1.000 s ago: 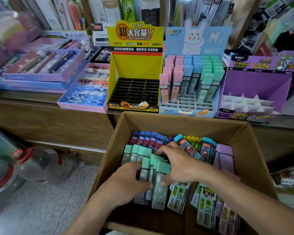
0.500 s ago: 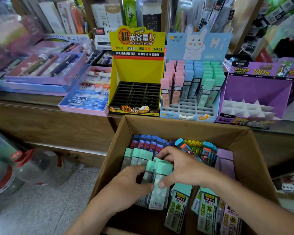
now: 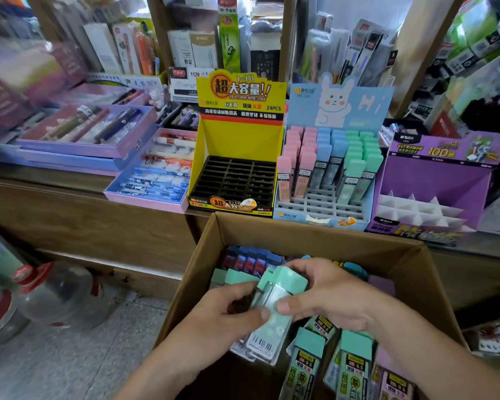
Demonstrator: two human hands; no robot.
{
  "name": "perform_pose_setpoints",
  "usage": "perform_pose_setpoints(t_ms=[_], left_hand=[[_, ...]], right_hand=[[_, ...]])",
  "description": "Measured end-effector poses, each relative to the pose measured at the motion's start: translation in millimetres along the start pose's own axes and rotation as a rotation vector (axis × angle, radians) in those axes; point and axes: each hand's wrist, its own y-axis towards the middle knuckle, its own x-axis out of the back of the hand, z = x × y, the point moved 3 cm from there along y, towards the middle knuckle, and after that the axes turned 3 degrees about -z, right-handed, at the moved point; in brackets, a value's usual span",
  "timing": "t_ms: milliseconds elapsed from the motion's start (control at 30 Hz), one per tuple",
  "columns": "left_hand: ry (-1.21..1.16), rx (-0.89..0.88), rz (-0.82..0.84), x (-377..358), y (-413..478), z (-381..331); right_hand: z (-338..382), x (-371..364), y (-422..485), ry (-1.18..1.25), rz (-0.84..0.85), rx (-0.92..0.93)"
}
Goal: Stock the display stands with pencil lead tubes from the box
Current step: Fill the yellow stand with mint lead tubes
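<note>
The left hand (image 3: pixel 228 314) and right hand (image 3: pixel 334 293) both grip a bunch of mint-capped lead tubes (image 3: pixel 272 337) between their fingers, above the cardboard box (image 3: pixel 315 230). The caps point away, toward the blue rabbit stand (image 3: pixel 339 106) well past the fingertips, nearer the right hand.

- I had a single view: a wide-angle camera on the person's head, looking forward and down.
- It hung close above the open brown cardboard box (image 3: pixel 315 235), which filled the lower middle.
- Farther ahead it faced the brown wooden counter (image 3: pixel 84 226), which carried the yellow cardboard display stand (image 3: pixel 240 140), the pale blue rabbit-printed stand (image 3: pixel 338 105) and the purple stand (image 3: pixel 433 177).
- The left edge was blurred.
</note>
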Motion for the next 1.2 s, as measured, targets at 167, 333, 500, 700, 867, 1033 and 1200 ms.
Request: perform_pose_setpoints(t_ms=[167, 333, 500, 700, 867, 1033, 1200], left_hand=[[-0.349, 0.191, 0.015, -4.2, -0.8, -2.0], [-0.532, 0.286, 0.236, -14.6, -3.2, -12.3], [-0.532, 0.184, 0.179, -7.9, -5.0, -15.0], [-0.584, 0.044, 0.072, 8.3, -12.9, -39.1], [-0.63, -0.009, 0.064, 22.9, -13.9, -51.7], [-0.573, -0.124, -0.082, 35.2, -6.1, -56.8], [-0.537, -0.24, -0.138, 46.9, 5.9, -55.3]], right_hand=[[21.0, 7.0, -12.9, 0.126, 0.065, 0.074], [39.5, 5.1, -20.5, 0.063, 0.105, 0.199], [64.6, -1.2, -28.9, -0.176, 0.074, 0.344], [88.6, -11.2, -33.1, -0.274, -0.116, 0.413], [101.9, -20.0, -25.0, -0.314, -0.227, 0.486], [112.7, -30.0, -14.1, -0.29, -0.241, 0.524], [123.6, -34.7, -5.5, -0.282, -0.326, 0.536]])
